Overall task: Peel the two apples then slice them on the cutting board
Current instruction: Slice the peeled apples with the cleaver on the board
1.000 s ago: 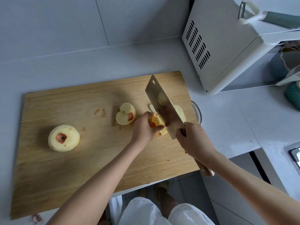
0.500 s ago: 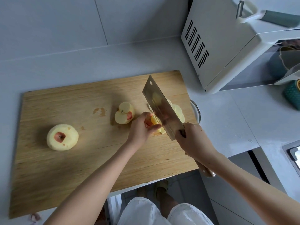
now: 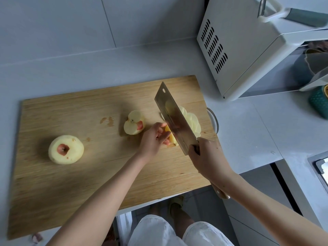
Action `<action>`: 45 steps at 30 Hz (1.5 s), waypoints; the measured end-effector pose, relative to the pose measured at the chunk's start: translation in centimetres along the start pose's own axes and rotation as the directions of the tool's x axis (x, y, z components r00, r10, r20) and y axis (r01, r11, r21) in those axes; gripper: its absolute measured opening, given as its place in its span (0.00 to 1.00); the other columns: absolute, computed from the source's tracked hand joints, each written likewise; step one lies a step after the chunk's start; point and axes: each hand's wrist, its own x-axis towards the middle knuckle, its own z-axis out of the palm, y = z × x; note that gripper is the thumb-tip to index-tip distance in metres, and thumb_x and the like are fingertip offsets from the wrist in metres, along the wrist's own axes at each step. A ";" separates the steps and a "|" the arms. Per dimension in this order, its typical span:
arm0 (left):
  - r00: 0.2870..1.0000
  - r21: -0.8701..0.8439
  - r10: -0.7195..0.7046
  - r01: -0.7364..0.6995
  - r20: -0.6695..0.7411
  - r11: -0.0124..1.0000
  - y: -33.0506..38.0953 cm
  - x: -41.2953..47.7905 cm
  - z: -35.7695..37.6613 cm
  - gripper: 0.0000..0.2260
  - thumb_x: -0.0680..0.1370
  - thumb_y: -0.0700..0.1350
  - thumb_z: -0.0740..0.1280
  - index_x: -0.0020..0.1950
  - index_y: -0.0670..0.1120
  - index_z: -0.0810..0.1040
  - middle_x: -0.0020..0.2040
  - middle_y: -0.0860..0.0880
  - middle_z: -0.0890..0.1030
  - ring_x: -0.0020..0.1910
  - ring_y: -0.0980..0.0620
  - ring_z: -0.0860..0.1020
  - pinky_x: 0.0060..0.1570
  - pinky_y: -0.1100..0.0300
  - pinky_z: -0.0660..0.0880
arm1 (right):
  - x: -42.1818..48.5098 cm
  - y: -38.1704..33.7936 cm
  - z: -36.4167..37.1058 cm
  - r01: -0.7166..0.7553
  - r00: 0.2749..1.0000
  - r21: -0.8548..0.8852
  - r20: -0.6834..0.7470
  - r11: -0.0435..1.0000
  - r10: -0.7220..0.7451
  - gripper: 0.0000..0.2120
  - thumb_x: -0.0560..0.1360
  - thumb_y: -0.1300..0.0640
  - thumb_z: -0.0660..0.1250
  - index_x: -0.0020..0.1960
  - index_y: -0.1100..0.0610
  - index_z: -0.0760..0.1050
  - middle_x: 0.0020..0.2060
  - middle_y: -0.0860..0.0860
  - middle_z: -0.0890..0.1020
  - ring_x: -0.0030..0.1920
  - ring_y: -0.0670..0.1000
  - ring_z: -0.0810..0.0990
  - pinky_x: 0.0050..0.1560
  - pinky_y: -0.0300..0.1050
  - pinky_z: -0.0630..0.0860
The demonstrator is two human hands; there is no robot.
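Note:
A whole peeled apple (image 3: pixel 66 152) sits at the left of the wooden cutting board (image 3: pixel 71 183). A peeled apple half (image 3: pixel 134 125) lies near the board's middle. My left hand (image 3: pixel 154 139) holds a small apple piece (image 3: pixel 170 137) down against the board. My right hand (image 3: pixel 206 158) grips the handle of a cleaver (image 3: pixel 174 118), whose blade stands right beside that piece. Several cut slices (image 3: pixel 192 122) are piled behind the blade, partly hidden by it.
A white microwave (image 3: pixel 248 50) stands at the back right, with a peeler (image 3: pixel 276 14) on top. A metal rim (image 3: pixel 213 119) shows just past the board's right edge. A teal container (image 3: pixel 318 102) is at the far right. The counter's front edge runs under the board.
The cleaver has lifted a little and come back down against the apple piece. My left hand's fingers have loosened and spread slightly on the piece.

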 end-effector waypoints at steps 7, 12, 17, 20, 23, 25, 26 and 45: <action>1.000 0.008 -0.001 0.001 -0.002 1.000 0.1 -0.2 0.0 0.16 0.78 0.44 0.65 0.64 0.40 0.71 0.43 0.43 0.82 0.39 0.51 0.83 0.44 0.64 0.78 | 0.5 -0.2 0.8 -0.001 1.000 -0.081 -0.023 0.997 -0.001 0.12 0.79 0.58 0.56 0.37 0.57 0.68 0.28 0.49 0.71 0.25 0.46 0.69 0.24 0.34 0.60; 1.000 0.037 0.012 -0.012 -0.005 0.999 0.0 -0.3 0.0 0.16 0.78 0.43 0.66 0.63 0.40 0.71 0.42 0.46 0.83 0.40 0.53 0.83 0.45 0.62 0.78 | 0.6 -0.3 1.0 -0.009 1.000 -0.065 -0.009 0.998 0.008 0.11 0.79 0.57 0.56 0.40 0.58 0.70 0.29 0.49 0.73 0.27 0.47 0.72 0.25 0.35 0.63; 0.999 0.054 0.012 -0.010 -0.040 0.998 -0.4 -0.1 0.3 0.10 0.76 0.41 0.68 0.53 0.41 0.70 0.38 0.56 0.78 0.35 0.68 0.79 0.37 0.73 0.74 | 0.6 -0.3 1.2 -0.011 1.000 -0.099 -0.006 0.995 0.011 0.12 0.79 0.58 0.55 0.39 0.58 0.70 0.30 0.51 0.74 0.26 0.47 0.71 0.24 0.35 0.62; 1.000 0.063 0.014 -0.012 -0.022 0.998 -0.5 0.0 0.4 0.08 0.76 0.41 0.68 0.50 0.43 0.70 0.37 0.56 0.78 0.34 0.69 0.78 0.36 0.73 0.73 | 0.5 -0.4 1.2 -0.006 1.000 -0.120 -0.002 0.993 0.006 0.12 0.80 0.57 0.55 0.41 0.59 0.72 0.33 0.51 0.76 0.29 0.48 0.75 0.25 0.37 0.66; 1.000 0.060 0.009 -0.008 -0.007 0.998 -0.5 0.0 0.4 0.06 0.77 0.41 0.68 0.50 0.43 0.72 0.37 0.57 0.78 0.35 0.69 0.78 0.36 0.74 0.72 | 0.6 -0.5 1.2 -0.012 1.000 -0.118 0.010 0.993 0.014 0.12 0.80 0.57 0.55 0.42 0.60 0.72 0.35 0.53 0.78 0.31 0.51 0.77 0.28 0.41 0.71; 1.000 0.041 -0.002 0.002 -0.007 0.999 -0.5 0.0 0.4 0.06 0.77 0.41 0.68 0.49 0.43 0.72 0.37 0.57 0.79 0.35 0.68 0.79 0.37 0.74 0.73 | 0.7 -0.6 1.2 -0.016 1.000 -0.106 0.012 0.994 0.017 0.12 0.80 0.58 0.55 0.40 0.59 0.70 0.32 0.53 0.76 0.29 0.50 0.74 0.27 0.40 0.68; 1.000 0.029 -0.006 0.006 -0.005 1.000 -0.5 0.0 0.4 0.05 0.77 0.41 0.68 0.49 0.44 0.72 0.37 0.56 0.79 0.35 0.67 0.79 0.37 0.73 0.73 | 0.8 -0.7 1.2 -0.017 1.000 -0.101 0.012 0.995 0.018 0.12 0.80 0.58 0.55 0.39 0.59 0.69 0.31 0.52 0.74 0.28 0.49 0.73 0.27 0.39 0.66; 0.993 -0.128 -0.110 0.115 0.043 0.985 0.5 0.0 -0.1 0.05 0.76 0.39 0.69 0.46 0.45 0.73 0.40 0.48 0.82 0.35 0.57 0.81 0.36 0.67 0.76 | 2.7 -1.7 2.3 -0.080 0.993 -0.112 0.075 0.991 0.088 0.14 0.79 0.60 0.55 0.34 0.57 0.65 0.29 0.51 0.71 0.28 0.49 0.71 0.25 0.37 0.63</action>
